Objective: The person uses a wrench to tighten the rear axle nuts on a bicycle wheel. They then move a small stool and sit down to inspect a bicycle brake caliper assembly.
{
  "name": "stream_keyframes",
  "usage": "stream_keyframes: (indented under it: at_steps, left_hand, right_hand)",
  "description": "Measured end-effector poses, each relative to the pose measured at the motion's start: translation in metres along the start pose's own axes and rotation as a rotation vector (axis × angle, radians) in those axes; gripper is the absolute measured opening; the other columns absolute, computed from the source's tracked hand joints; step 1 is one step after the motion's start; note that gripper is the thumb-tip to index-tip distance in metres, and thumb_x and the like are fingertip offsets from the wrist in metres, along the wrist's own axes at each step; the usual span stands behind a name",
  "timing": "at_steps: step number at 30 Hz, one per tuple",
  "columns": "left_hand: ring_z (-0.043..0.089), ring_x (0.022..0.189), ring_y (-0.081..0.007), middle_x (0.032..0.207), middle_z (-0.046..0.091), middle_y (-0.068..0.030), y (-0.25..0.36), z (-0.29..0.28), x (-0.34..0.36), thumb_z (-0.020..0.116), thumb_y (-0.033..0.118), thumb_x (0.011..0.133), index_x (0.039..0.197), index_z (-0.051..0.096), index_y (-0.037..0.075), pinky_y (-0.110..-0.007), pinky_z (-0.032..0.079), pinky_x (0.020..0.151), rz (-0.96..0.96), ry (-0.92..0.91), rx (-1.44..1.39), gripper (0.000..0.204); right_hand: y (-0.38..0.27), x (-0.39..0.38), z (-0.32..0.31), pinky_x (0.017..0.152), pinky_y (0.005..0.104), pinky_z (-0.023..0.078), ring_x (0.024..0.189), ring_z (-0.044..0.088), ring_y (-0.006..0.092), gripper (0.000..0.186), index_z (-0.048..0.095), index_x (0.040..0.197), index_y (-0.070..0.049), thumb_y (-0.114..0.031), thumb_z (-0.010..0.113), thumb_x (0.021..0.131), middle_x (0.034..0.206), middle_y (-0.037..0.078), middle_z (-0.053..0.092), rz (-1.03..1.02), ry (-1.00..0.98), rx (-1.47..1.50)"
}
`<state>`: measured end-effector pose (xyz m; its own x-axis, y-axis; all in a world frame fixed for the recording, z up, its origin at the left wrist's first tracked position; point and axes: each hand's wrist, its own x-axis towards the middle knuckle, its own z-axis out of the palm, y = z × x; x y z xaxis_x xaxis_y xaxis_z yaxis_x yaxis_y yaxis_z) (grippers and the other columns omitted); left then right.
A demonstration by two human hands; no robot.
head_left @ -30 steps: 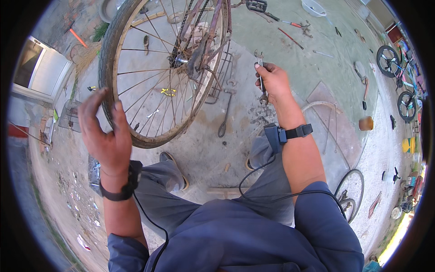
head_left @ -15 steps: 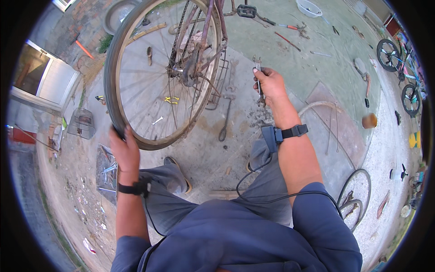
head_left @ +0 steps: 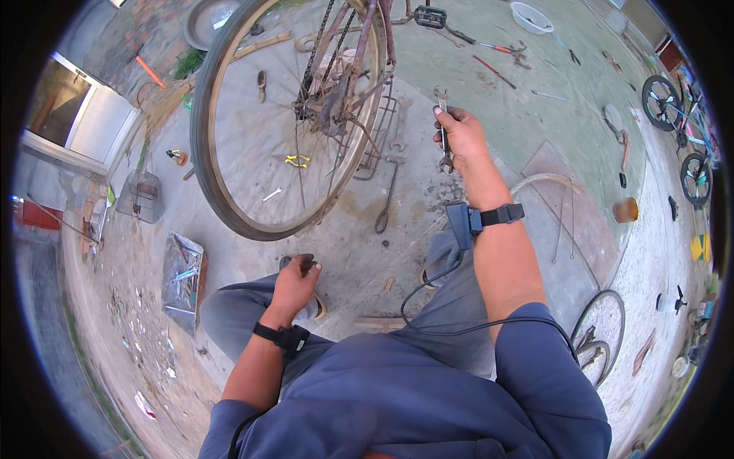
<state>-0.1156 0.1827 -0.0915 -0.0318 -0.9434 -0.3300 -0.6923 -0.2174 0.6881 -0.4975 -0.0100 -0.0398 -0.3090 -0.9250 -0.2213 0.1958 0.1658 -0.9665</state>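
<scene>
My right hand [head_left: 461,138] is closed round the middle of a metal wrench [head_left: 446,159], held upright with both its ends showing. To its left stands an old bicycle's spoked wheel [head_left: 200,164], with the rusty hub and sprocket [head_left: 330,115] and a chain [head_left: 312,53] at its centre. Many of the spokes look blurred. My left hand [head_left: 297,289] hovers below the wheel's tyre, over my left leg, touching neither wheel nor tool. Its fingers are loosely bent and dark at the tips, and I see nothing in them.
A tool tray [head_left: 200,287] lies left of my knee. Yellow-handled pliers [head_left: 297,161], a small wrench [head_left: 272,194] and a looped metal rod [head_left: 384,218] lie on the ground beyond. A loose tyre [head_left: 621,321] and a rusty can [head_left: 625,209] are at the right.
My left hand has come off the tyre and moved right and towards me. The wheel appears slightly further right and up in view. My right hand keeps the wrench in nearly the same place.
</scene>
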Motion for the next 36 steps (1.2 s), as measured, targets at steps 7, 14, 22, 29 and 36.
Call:
stream_keyframes:
  at_steps: [7,14,22,29,36]
  left_hand:
    - [0.070,0.101,-0.0336,0.107,0.071,-0.0236,-0.001,0.016,-0.020,0.066,0.027,0.094,0.121,0.061,-0.005,-0.038,0.054,0.088,-0.046,-0.131,0.016,0.042]
    - [0.070,0.095,-0.0363,0.102,0.072,-0.0216,0.002,0.030,-0.024,0.066,0.030,0.093,0.118,0.063,-0.003,-0.041,0.055,0.084,0.064,-0.187,0.129,0.041]
    - [0.070,0.093,-0.0370,0.099,0.073,-0.0208,-0.001,0.034,-0.024,0.067,0.031,0.092,0.116,0.063,-0.002,-0.043,0.055,0.082,0.111,-0.208,0.220,0.041]
    - [0.070,0.093,-0.0374,0.099,0.073,-0.0209,-0.001,0.034,-0.025,0.067,0.031,0.091,0.117,0.063,-0.002,-0.044,0.055,0.082,0.141,-0.204,0.251,0.042]
    - [0.070,0.093,-0.0379,0.099,0.073,-0.0214,0.001,0.033,-0.026,0.066,0.031,0.092,0.116,0.063,-0.002,-0.044,0.055,0.082,0.128,-0.212,0.253,0.042]
  right_hand:
    - [0.003,0.004,-0.004,0.053,0.0291,0.045,0.057,0.059,0.0145,0.030,0.065,0.105,0.005,-0.022,0.071,0.092,0.079,0.006,0.063,-0.008,-0.009,-0.020]
    - [0.002,0.001,-0.004,0.054,0.0288,0.047,0.058,0.059,0.0145,0.030,0.065,0.106,0.005,-0.022,0.071,0.092,0.080,0.005,0.063,-0.023,-0.001,-0.015]
    - [0.001,0.002,-0.004,0.055,0.0287,0.048,0.059,0.059,0.0145,0.029,0.066,0.105,0.004,-0.022,0.070,0.093,0.080,0.005,0.063,-0.028,-0.021,-0.013]
    - [0.001,0.001,-0.005,0.056,0.0285,0.048,0.060,0.060,0.0147,0.031,0.065,0.108,0.004,-0.022,0.071,0.093,0.081,0.005,0.063,-0.025,-0.017,-0.031]
    - [0.004,0.003,-0.006,0.052,0.0248,0.044,0.060,0.059,0.0109,0.032,0.065,0.110,-0.001,-0.028,0.071,0.093,0.079,0.001,0.062,-0.019,-0.033,-0.037]
